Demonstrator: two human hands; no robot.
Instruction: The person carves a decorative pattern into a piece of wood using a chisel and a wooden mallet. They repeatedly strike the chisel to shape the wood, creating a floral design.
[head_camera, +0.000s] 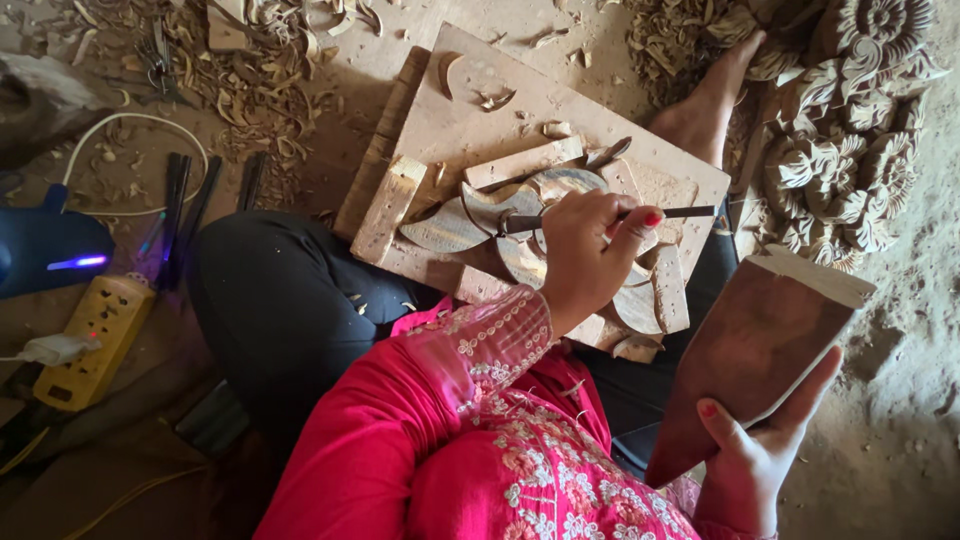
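My left hand (588, 258) grips a dark metal chisel (682, 212) that lies nearly level, its tip at the left on a carved, leaf-shaped wooden piece (452, 226). The piece rests on a flat wooden board (500, 105) across my lap, hemmed in by small wood blocks (388, 208). My right hand (752, 462) holds a thick brown wooden block (762, 345) by its lower end, raised to the right of the board and apart from the chisel. My sleeves are red with pale embroidery.
A carved floral wooden panel (850, 130) lies at the top right beside my bare foot (708, 100). Several dark chisels (185, 205) lie on the floor at left, near a yellow power strip (95, 340) and a blue device (45, 248). Wood shavings (262, 85) cover the ground.
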